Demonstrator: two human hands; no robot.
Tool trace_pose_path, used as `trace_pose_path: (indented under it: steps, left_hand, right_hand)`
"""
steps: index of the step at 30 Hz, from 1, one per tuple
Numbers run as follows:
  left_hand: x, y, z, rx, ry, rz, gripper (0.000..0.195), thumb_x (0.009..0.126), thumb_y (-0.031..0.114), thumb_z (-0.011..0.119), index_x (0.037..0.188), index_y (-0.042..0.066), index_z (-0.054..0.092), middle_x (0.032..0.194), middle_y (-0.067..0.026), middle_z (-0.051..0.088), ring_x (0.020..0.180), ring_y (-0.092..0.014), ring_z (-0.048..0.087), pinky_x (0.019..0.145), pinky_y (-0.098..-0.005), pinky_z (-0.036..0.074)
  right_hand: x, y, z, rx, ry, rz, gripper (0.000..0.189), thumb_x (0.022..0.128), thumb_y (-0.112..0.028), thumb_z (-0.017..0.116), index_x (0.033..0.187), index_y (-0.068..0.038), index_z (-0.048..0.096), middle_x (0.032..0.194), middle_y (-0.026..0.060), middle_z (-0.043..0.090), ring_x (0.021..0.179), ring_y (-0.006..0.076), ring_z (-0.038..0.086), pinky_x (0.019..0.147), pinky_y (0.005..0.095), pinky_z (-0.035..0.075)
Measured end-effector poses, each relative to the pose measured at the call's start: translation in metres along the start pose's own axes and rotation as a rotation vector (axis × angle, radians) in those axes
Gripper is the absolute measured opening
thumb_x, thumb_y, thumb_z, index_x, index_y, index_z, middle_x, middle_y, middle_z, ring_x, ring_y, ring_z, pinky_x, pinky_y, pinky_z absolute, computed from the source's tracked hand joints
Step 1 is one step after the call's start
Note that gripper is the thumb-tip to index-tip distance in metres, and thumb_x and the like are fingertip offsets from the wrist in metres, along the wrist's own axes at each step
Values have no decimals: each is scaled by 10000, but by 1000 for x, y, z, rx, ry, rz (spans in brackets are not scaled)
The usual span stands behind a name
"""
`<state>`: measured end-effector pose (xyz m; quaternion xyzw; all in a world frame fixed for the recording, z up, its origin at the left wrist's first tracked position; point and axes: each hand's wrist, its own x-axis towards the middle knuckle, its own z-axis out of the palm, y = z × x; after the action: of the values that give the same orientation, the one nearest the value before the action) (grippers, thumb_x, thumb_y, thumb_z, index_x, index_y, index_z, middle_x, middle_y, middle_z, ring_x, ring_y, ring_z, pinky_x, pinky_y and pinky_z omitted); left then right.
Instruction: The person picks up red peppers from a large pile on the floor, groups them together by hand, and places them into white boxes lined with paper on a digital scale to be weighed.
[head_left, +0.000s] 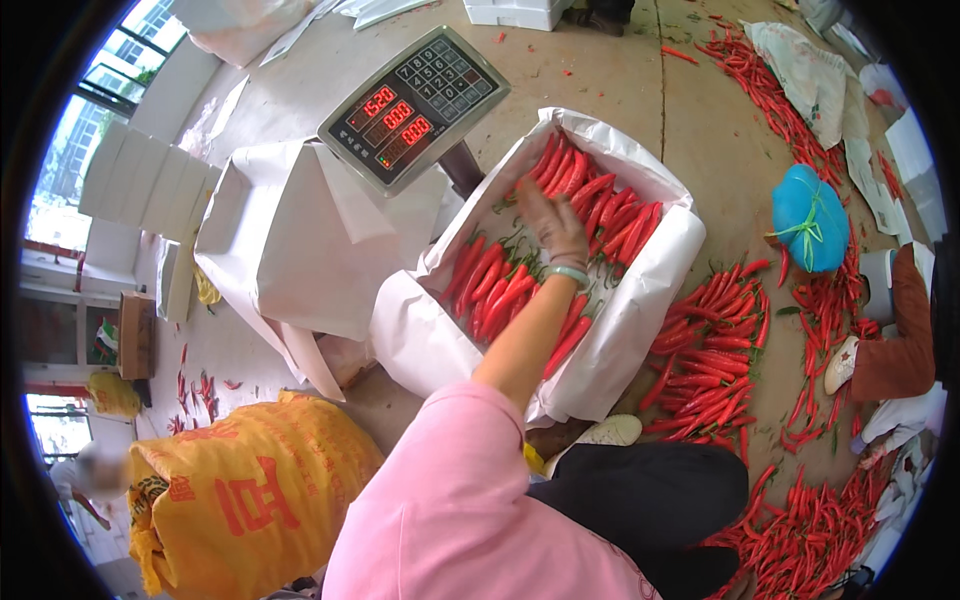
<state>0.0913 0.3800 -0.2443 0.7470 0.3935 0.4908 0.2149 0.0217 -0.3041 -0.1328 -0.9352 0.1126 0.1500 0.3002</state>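
My left hand (556, 229), with a pale green bangle (568, 274) at the wrist, reaches into a carton lined with white paper (637, 326). Its fingers are extended and touch the red chillies (574, 176) in the far half; nothing is gripped in it. More red chillies (491, 289) lie side by side in the near left of the carton, stems towards the middle. At the bottom edge, past my dark-trousered knee, part of my right hand (742, 585) shows by a heap of loose chillies (814, 525). Its fingers are mostly hidden.
A digital scale display (414, 109) stands on a post behind the carton. Left are another paper-lined box (300, 247) and a full orange woven sack (255, 495). Right are chilli piles (712, 360), a blue tied bundle (810, 217) and a co-worker's brown-trousered leg (900, 337).
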Motion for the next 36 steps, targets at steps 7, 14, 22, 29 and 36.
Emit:
trace_pose_path:
  steps: [7,14,22,29,36]
  left_hand:
    - [-21,-6,15,-750,431,-819,633,892,305,388,1380,32,92,1421,-122,159,1256,-216,252,1028,-288,184]
    - [-1,-31,50,-641,437,-859,646,891,360,403,1374,43,116,1416,-111,171,1267,-223,248,1048,-300,165]
    - [-32,-17,-78,-885,67,-581,511,895,172,423,1342,9,235,1372,-109,293,1263,-189,264,1038,-296,178]
    - [-37,-46,-145,560,-731,356,453,798,135,494,1242,83,422,1226,-97,476,1145,-307,419,973,-356,331]
    - [-74,-51,-156,705,-769,82,566,794,209,459,1312,42,303,1348,-173,318,1215,-347,331,983,-418,311]
  right_hand:
    - [10,-11,19,-6,-18,13,319,880,-193,465,1121,11,515,963,115,594,862,185,569,757,269,462]
    - [14,-16,29,17,-38,5,314,876,-191,469,1117,4,520,954,117,599,854,187,572,758,277,464]
    - [15,-14,37,19,-68,-5,309,872,-189,473,1113,-3,526,944,120,604,845,189,576,760,286,465]
    - [2,-9,47,53,-73,-25,304,868,-188,477,1109,-10,532,935,122,609,837,191,579,761,295,467]
    - [-14,29,33,125,-16,-12,299,865,-186,481,1105,-16,538,926,124,614,829,193,583,762,303,468]
